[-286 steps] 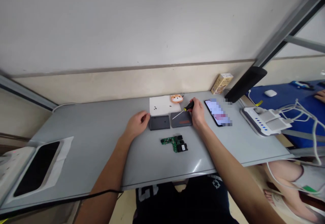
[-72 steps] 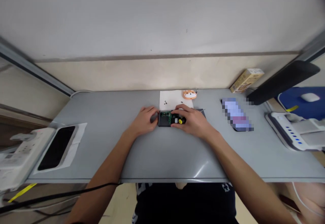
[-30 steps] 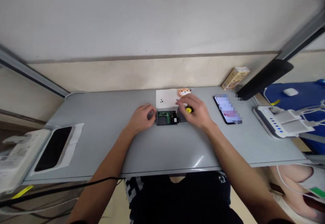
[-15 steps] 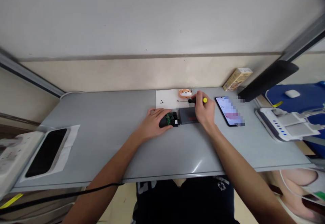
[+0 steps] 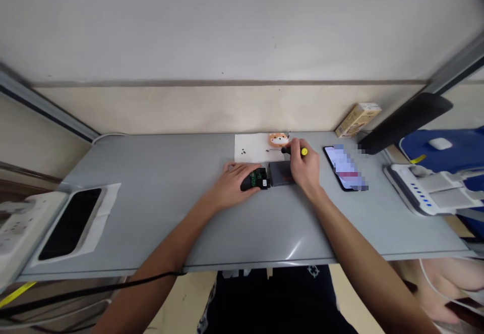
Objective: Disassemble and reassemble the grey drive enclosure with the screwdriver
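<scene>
My left hand (image 5: 236,185) is wrapped round a black device with an exposed green circuit board (image 5: 255,178), which lies on the grey desk. Against its right end sits a dark grey box-shaped casing (image 5: 280,173), partly covered by my other hand. My right hand (image 5: 304,165) grips a screwdriver (image 5: 288,150) with a black and yellow handle; its thin shaft points left over a white sheet of paper (image 5: 251,148). Several tiny dark screws (image 5: 243,152) lie on that paper. At its back right corner rests an orange and white animal-faced case (image 5: 278,140).
Right of my hands lies a lit phone (image 5: 345,168), with a small carton (image 5: 358,120) and a black cylindrical object (image 5: 408,122) behind. A white power strip (image 5: 425,187) sits at the right edge. Leftward are a dark-screened phone (image 5: 70,223) and another power strip (image 5: 28,228).
The whole view has shifted slightly, so the desk items appear a little farther right. Both hands keep their holds, and the screwdriver stays over the paper.
</scene>
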